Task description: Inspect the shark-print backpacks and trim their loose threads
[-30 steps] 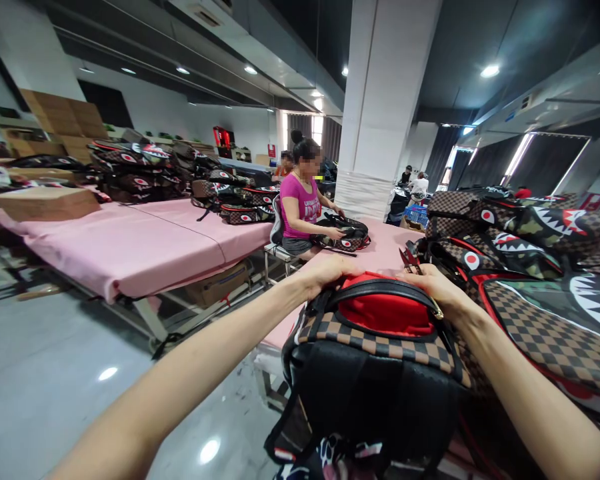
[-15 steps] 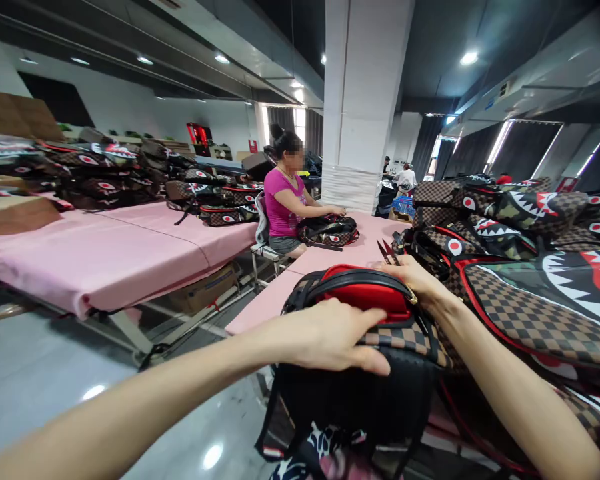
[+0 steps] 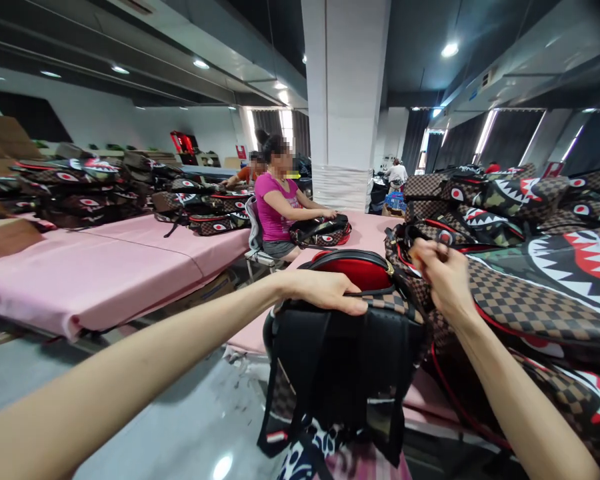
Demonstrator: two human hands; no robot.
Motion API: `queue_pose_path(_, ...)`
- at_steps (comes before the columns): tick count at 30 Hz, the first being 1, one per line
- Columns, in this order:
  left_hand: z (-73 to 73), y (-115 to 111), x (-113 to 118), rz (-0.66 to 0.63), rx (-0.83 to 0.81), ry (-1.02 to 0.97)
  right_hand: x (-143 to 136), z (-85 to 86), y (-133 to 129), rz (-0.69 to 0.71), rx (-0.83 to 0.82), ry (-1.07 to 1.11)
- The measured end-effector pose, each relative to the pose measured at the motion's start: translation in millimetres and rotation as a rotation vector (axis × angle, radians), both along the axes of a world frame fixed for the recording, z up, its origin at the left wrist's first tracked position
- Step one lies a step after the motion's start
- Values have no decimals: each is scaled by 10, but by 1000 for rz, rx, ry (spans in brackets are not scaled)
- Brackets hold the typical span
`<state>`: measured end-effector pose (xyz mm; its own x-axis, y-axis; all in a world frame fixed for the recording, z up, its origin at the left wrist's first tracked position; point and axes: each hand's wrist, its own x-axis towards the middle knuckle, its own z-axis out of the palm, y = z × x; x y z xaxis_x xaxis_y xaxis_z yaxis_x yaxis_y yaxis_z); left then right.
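Note:
A black backpack (image 3: 343, 353) with brown checks stands upright in front of me, its back panel and shoulder straps towards me. Its top opening shows a red lining (image 3: 363, 275). My left hand (image 3: 327, 291) grips the bag's upper edge, thumb on the near side and fingers partly out of sight behind it. To the right, my right hand (image 3: 447, 280) is raised clear of the bag with its fingers curled closed. The dark, pointed thread snips in it are mostly hidden by the fingers and blur.
Checked shark-face backpacks (image 3: 535, 287) are piled close on my right. Across the pink table (image 3: 367, 223) a seated person (image 3: 280, 193) handles another backpack (image 3: 320, 231). A second pink table (image 3: 145, 257) on the left bears more bags and a cardboard box (image 3: 10, 237). A white pillar (image 3: 345, 100) rises behind.
My right hand has moved from the bag's opening to the right and up, and the snips' blades no longer show clearly. My left hand has drawn back onto the bag's near edge.

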<state>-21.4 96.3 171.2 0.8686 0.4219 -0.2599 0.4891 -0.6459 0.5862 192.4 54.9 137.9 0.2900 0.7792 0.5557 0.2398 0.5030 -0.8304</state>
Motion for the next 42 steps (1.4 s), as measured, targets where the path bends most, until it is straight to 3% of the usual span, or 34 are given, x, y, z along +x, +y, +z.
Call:
queue_pose_path(1,2,27,2,15,38,-35,84,-75,-157,3,-11,-19)
queue_pose_path(4,7,25,53,31,154,-86,179,-332,-615,150,-298,-220)
queue_pose_path(6,3,-11,96,16,152,-141,83,-460,-791,196,-408,-268)
queue_pose_path(8,-13,-32,117,27,115,-209,-86,-540,-826,231,-417,-223)
queue_pose_path(11,-60,-16,83,98,152,-280,-301,-644,-720,209,-266,-231)
queue_pose_path(17,-151,-135,-7,180,493,-413,-332,-860,-536,96,144,-564)
queue_pose_path(21,-232,-379,86,95,884,-601,-279,-872,-510,73,198,-596)
queue_pose_path(23,-271,-452,160,22,984,-589,-267,-857,-500,69,213,-603)
queue_pose_path(29,-259,-474,360,4,915,-461,-263,-847,-472,72,233,-606)
queue_pose_path(34,-269,-475,484,77,867,-417,-92,-790,-643,42,77,-773)
queue_pose_path(40,-324,-410,537,77,915,-369,272,-647,-934,-290,-100,-684)
queue_pose_path(42,-321,-396,548,75,900,-367,318,-615,-945,-318,-154,-659)
